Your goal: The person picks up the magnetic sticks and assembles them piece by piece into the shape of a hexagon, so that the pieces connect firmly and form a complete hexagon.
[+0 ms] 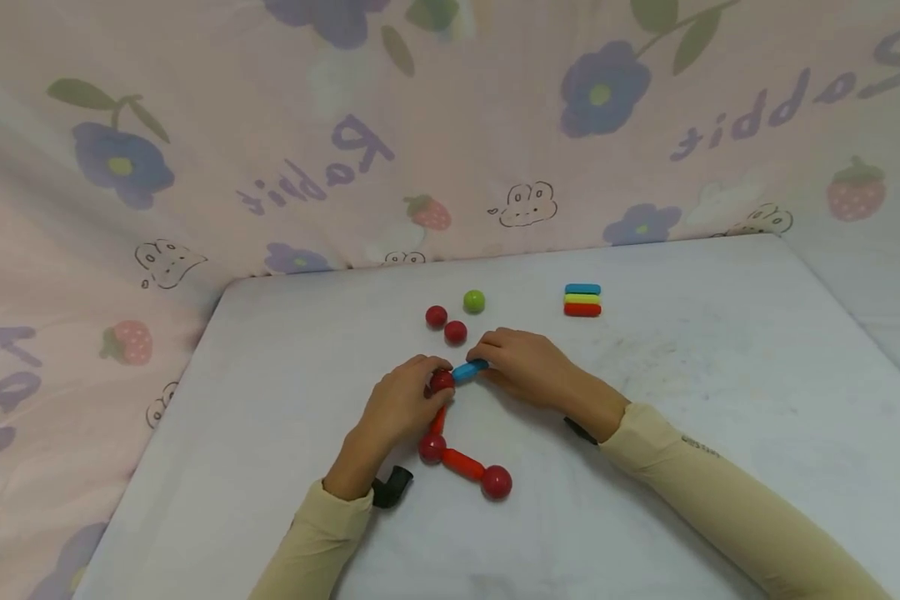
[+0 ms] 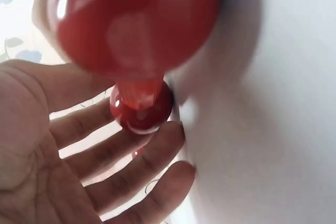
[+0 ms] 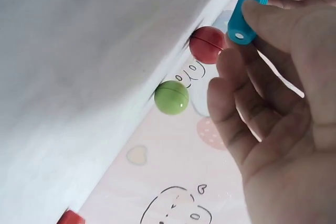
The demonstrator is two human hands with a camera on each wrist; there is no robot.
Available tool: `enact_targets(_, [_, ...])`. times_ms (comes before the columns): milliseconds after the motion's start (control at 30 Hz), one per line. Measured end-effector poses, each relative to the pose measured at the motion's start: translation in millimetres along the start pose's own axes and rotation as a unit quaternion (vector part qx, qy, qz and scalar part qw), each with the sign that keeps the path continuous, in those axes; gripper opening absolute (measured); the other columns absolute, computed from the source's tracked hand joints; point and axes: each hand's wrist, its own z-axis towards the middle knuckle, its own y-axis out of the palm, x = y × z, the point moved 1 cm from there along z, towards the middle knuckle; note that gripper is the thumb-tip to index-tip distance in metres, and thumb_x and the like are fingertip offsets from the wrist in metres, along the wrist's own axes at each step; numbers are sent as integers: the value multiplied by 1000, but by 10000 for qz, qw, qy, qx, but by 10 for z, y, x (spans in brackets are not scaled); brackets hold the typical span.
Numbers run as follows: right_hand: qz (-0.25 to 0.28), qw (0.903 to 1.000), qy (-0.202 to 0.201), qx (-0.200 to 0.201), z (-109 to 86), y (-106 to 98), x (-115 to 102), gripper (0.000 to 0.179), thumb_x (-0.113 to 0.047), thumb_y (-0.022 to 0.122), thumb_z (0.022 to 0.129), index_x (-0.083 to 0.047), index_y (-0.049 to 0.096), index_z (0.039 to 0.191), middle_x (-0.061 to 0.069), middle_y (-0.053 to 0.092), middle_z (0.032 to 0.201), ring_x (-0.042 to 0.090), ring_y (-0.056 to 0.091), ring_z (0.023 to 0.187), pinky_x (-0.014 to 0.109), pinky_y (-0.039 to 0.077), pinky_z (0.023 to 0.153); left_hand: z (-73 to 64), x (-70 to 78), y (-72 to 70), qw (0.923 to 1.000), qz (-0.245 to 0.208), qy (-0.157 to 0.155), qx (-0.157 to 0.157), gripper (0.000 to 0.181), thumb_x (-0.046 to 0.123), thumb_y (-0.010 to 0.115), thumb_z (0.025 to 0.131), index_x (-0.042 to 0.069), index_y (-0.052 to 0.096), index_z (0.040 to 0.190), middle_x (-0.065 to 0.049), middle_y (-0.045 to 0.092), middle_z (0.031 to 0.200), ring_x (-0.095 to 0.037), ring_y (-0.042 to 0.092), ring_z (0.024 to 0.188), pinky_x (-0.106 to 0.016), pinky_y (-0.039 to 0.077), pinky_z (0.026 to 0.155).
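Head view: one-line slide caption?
Left hand holds a red ball as the right hand grips a blue rod touching it.

I'm facing a pale pink cloth point(image 1: 465, 92) that is hanging behind the table and also enclosing it on the left and right. Across it I'm seeing purple-blue flowers point(image 1: 606, 89) with yellow centres, green leaves point(image 1: 81, 93), pink strawberries point(image 1: 857, 190) and line-drawn animal faces point(image 1: 528, 205). Purple "Rabbit" lettering point(image 1: 315, 175) is running mirror-reversed across the back. Near my right side, a small heart point(image 3: 137, 155) is showing on the cloth. Before me a whitish tabletop point(image 1: 757, 400) is stretching to the cloth, and faint smudges point(image 1: 641, 358) are marking its right half.
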Motion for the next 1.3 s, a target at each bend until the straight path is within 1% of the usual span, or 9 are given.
enact_targets(100, [-16,10000,25,-51,59,9,-16,31,-19,78,86,-18,71,116,-2,70,109,14,65,100,31,57,90,30,-16,-14,9999,47,-97,60,32,26,74,90,16,68,120,-1,62,95,-16,54,76,-27,43,62])
enact_targets(300, [1,9999,54,-125,68,28,-50,30,-19,77,87,-19,70,116,-2,71,111,15,66,102,31,57,91,62,-9,-23,9997,69,-195,-95,29,27,74,90,16,71,116,-2,60,92,-16,53,76,-26,39,60])
enact_targets(533, [-67,10000,49,-33,69,27,-74,30,-20,78,87,-18,71,116,-3,70,109,14,65,100,30,57,90,56,-5,-29,9998,-42,-175,90,26,25,77,88,14,72,111,-2,61,89,-17,53,76,-26,40,61])
enact_targets(633, [-81,10000,10,7,75,17,-86,30,-19,77,87,-18,71,116,-2,70,109,14,65,100,30,57,89,60,4,-34,9998,3,-181,113,25,26,77,87,14,72,109,-2,60,87,-17,53,75,-26,40,61])
enact_targets(733, [-164,9998,-116,-52,82,21,-103,31,-20,77,88,-18,70,117,-2,70,110,15,65,101,30,57,91,62,-1,-26,9997,137,-194,88,27,28,76,87,15,72,110,-2,59,87,-16,52,73,-26,38,58])
enact_targets(900, [-514,9975,-422,-249,101,36,-139,32,-23,76,88,-19,69,119,-2,70,111,15,66,104,32,55,94,52,-41,-12,9993,297,-226,103,27,29,76,87,15,74,110,-1,62,90,-16,52,72,-25,37,57])
enact_targets(1033, [-591,9962,-580,-257,128,50,-174,33,-25,75,89,-20,68,120,-2,69,111,15,65,105,32,55,96,41,-75,-18,9989,351,-283,148,29,29,77,87,17,74,112,-1,62,91,-16,52,73,-25,39,57])
enact_targets(1133, [-547,9963,-621,-211,130,59,-188,32,-26,75,89,-19,69,120,-2,70,111,15,66,104,32,55,95,41,-83,-6,9989,419,-178,140,31,30,77,87,17,73,115,0,63,91,-16,53,74,-25,41,59])
enact_targets(1300, [-570,9962,-650,-137,84,62,-185,31,-28,75,89,-19,70,118,-3,70,107,14,66,99,30,56,91,30,-59,21,9975,623,254,215,30,28,78,86,14,73,113,0,69,94,-15,55,78,-27,46,66])
